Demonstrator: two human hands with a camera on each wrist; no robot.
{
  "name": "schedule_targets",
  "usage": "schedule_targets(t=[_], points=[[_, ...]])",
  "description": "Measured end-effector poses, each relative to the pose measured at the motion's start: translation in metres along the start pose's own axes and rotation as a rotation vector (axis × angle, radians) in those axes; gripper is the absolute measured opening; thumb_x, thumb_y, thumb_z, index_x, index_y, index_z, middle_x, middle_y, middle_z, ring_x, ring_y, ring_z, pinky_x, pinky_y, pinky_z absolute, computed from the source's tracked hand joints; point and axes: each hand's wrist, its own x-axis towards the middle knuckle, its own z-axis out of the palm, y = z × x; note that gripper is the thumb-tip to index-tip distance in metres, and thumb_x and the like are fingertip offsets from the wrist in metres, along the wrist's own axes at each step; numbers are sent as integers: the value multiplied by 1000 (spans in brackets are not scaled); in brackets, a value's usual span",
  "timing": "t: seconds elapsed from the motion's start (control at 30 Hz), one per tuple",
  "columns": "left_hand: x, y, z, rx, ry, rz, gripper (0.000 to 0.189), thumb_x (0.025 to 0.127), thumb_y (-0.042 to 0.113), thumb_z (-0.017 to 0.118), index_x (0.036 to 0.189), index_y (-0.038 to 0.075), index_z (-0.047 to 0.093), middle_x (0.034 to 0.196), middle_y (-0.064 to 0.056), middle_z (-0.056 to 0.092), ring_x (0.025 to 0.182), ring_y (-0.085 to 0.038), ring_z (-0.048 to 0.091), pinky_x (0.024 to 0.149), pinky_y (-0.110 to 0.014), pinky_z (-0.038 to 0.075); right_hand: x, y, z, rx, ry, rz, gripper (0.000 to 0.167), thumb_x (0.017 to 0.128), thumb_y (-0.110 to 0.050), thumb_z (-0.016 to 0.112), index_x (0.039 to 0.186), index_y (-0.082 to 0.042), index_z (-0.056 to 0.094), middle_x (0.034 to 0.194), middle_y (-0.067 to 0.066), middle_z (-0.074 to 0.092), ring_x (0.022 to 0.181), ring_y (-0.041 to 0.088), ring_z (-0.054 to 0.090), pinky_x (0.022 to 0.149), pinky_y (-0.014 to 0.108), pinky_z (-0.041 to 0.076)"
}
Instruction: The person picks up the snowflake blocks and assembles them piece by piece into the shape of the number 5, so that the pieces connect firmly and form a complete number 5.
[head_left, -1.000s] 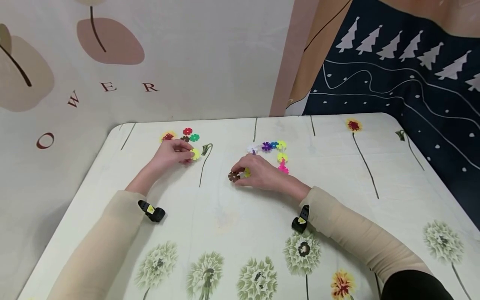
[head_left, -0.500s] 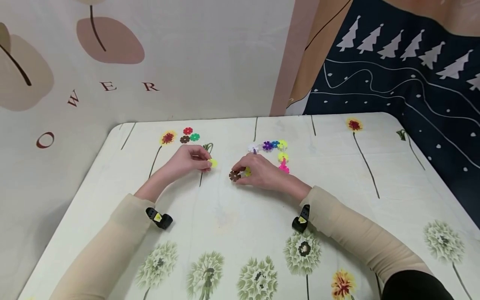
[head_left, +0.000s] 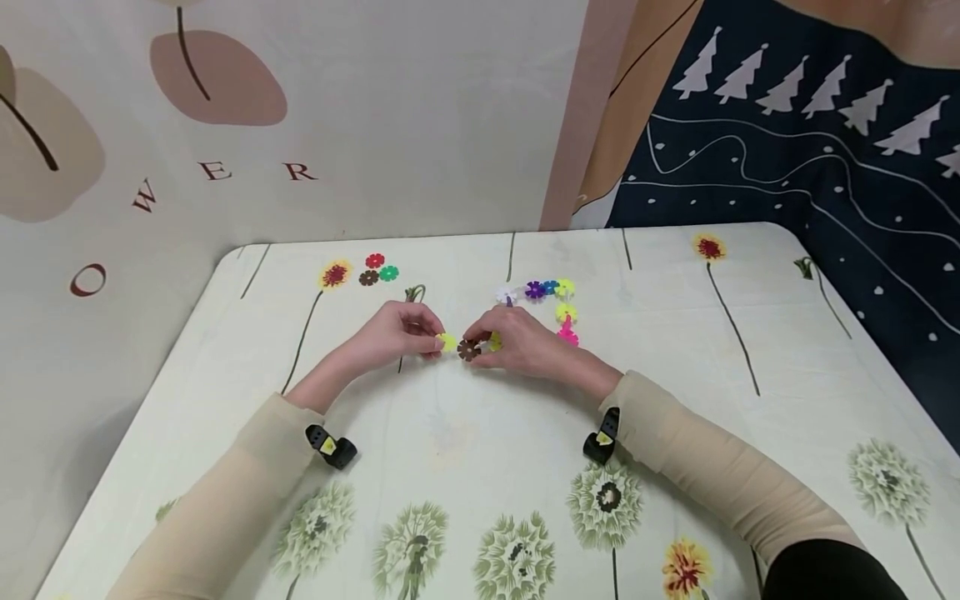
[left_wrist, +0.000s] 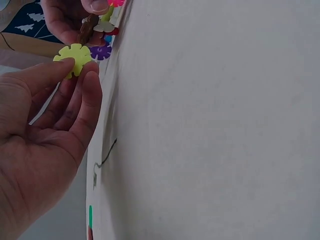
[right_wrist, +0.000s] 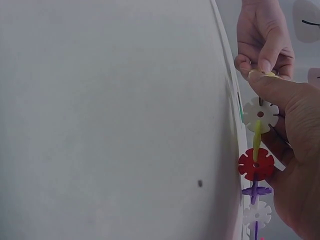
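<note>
My left hand [head_left: 393, 340] pinches a yellow notched plastic disc [left_wrist: 73, 58] between thumb and fingers. Facing it over the middle of the table, my right hand [head_left: 525, 343] grips the end of a chain of interlocked notched discs, where a brown disc [head_left: 468, 350] sticks out. The two discs are close together in the head view, with a small gap. Along the chain, the right wrist view shows a white disc [right_wrist: 260, 116], then a yellow one and a red disc [right_wrist: 256, 165]. A purple disc [head_left: 535, 290] and a pink disc [head_left: 567, 335] belong to its curved far part. My right hand hides some links.
Loose red [head_left: 375, 261], brown [head_left: 368, 277] and green discs [head_left: 387, 273] lie at the back left of the table. The white tablecloth [head_left: 450, 467] has printed flowers. A printed curtain [head_left: 412, 108] hangs behind the table's back edge.
My left hand has carried the yellow disc rightward from beside the loose discs, up to the brown disc. My right hand has stayed almost still, holding the chain.
</note>
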Motion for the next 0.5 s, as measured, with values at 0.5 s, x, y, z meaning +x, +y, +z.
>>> schedule_targets(t=[0.5], points=[[-1, -1, 4, 2, -18, 11, 11, 92, -2, 72, 103, -5, 72, 88, -12, 71, 78, -25, 68, 69, -29, 58, -1, 0, 0, 21, -7, -7, 30, 86, -16, 86, 113, -7, 78, 105, 0, 74, 101, 17, 63, 92, 35, 48]])
